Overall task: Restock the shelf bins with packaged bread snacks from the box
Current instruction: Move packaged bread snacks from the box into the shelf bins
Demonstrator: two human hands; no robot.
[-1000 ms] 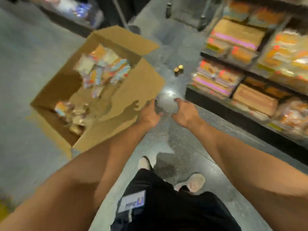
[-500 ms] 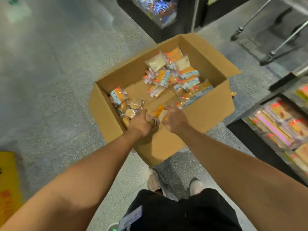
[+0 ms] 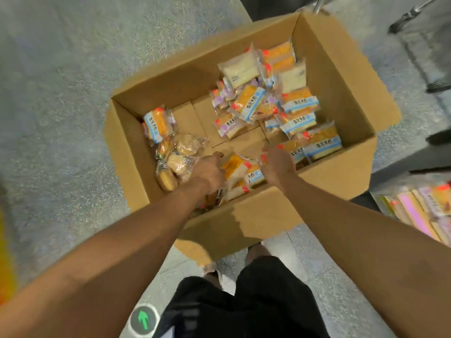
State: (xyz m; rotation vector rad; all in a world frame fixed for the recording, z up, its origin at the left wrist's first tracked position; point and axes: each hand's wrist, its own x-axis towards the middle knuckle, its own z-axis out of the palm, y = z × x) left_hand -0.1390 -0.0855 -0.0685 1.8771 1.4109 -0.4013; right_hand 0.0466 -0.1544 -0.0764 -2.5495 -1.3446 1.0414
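Observation:
An open cardboard box [image 3: 246, 215] stands on the floor in front of me. Several wrapped bread snack packs [image 3: 249, 101] with orange and blue labels lie in its far right part. Clear bags of round buns [image 3: 180, 152] sit at its near left. Both my hands are inside the box by its near wall. My left hand [image 3: 207, 172] curls its fingers down onto an orange pack [image 3: 238, 167] lying between the hands. My right hand [image 3: 278, 164] grips the same cluster of packs from the right side. Fingertips of both hands are hidden.
A low shelf with stocked bread packs [image 3: 419, 208] shows at the right edge. Metal cart legs [image 3: 410, 13] stand at the top right. A yellow object [image 3: 5, 252] blurs the left edge. A green arrow sticker [image 3: 144, 319] marks the floor by my feet.
I turned from the shelf toward the box. Both hands went from the air in front of the box down into it and closed round packs at its near wall.

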